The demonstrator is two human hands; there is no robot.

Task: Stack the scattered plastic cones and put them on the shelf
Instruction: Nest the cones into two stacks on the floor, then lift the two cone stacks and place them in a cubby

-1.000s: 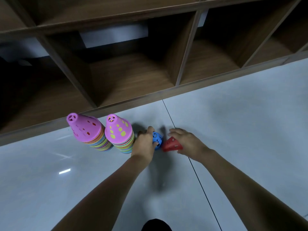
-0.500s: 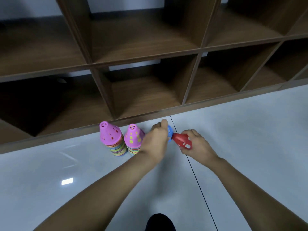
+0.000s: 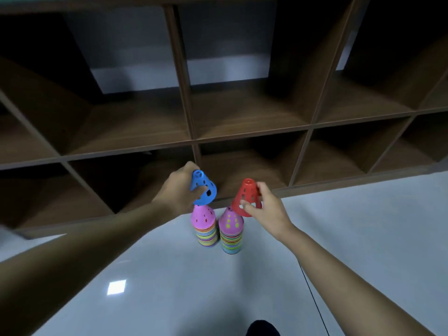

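Two tall stacks of coloured plastic cones stand side by side on the pale floor, just in front of the shelf. The left stack (image 3: pixel 204 226) has a pink cone on top, and so does the right stack (image 3: pixel 230 232). My left hand (image 3: pixel 178 190) holds a blue cone (image 3: pixel 203 187) upright right above the left stack. My right hand (image 3: pixel 263 207) holds a red cone (image 3: pixel 247 198) upright just above the right stack, its rim overlapping that stack's tip.
The brown wooden shelf (image 3: pixel 242 139) of open cubbies fills the upper view, its lowest row at floor level behind the stacks. Glossy grey floor (image 3: pixel 169 287) spreads below, with a dark seam line on the right.
Both hands have lifted their cones off the floor and turned them upright over the two stacks. The view has tilted up, showing more of the shelf.
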